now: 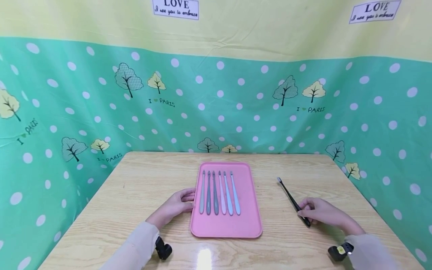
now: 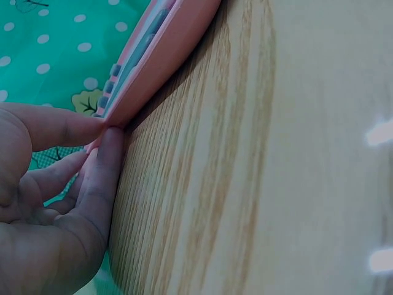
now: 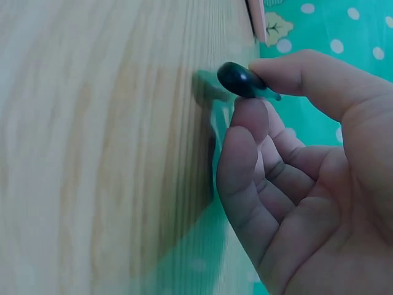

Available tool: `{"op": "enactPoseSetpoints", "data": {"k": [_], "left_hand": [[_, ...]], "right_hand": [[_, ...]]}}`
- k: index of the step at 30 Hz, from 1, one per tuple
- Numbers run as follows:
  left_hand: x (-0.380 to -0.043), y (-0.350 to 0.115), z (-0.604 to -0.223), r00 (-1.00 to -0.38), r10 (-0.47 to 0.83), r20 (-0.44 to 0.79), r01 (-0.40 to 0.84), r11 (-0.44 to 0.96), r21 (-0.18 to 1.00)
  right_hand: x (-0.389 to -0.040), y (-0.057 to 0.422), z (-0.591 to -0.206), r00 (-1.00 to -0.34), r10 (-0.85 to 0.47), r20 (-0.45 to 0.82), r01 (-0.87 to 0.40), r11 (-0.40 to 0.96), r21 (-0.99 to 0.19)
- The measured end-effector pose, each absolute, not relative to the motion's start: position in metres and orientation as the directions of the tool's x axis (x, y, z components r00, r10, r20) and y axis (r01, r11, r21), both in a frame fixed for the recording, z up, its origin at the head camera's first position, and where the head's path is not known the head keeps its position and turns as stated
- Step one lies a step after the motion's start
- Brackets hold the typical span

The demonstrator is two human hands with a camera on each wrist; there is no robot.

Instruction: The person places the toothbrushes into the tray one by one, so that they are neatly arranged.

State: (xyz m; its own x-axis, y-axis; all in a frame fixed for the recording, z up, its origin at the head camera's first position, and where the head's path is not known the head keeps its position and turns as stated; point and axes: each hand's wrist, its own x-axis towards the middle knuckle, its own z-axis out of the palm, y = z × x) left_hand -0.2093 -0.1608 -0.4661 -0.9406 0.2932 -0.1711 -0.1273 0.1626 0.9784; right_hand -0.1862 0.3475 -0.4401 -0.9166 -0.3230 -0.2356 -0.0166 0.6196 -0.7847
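A pink tray (image 1: 227, 228) lies on the table with several toothbrushes side by side on it: grey ones (image 1: 208, 195), a pink one (image 1: 222, 198) and pale blue ones (image 1: 235, 195). Their bristle heads point away from me. At the tray's left side, my left hand (image 1: 175, 206) pinches the rim between thumb and fingers, seen closely in the left wrist view (image 2: 67, 184). To the right of the tray, my right hand (image 1: 322, 213) holds a black toothbrush (image 1: 289, 195) near its handle end. The right wrist view shows that rounded handle end (image 3: 236, 80) between thumb and fingers.
The wooden table (image 1: 152, 176) carries the tray near its middle. A green and yellow patterned curtain (image 1: 229, 93) hangs behind and at both sides. Black wrist cameras (image 1: 163, 248) sit on both wrists.
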Motion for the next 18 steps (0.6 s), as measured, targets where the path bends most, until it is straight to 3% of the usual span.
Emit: {"op": "enactPoseSetpoints", "data": {"k": [18], "left_hand": [[-0.207, -0.161, -0.464, -0.938, 0.303, -0.169, -0.126, 0.157, 0.980]], "right_hand": [[-0.197, 0.294, -0.440, -0.901, -0.379, -0.212, -0.029, 0.539, -0.842]]}}
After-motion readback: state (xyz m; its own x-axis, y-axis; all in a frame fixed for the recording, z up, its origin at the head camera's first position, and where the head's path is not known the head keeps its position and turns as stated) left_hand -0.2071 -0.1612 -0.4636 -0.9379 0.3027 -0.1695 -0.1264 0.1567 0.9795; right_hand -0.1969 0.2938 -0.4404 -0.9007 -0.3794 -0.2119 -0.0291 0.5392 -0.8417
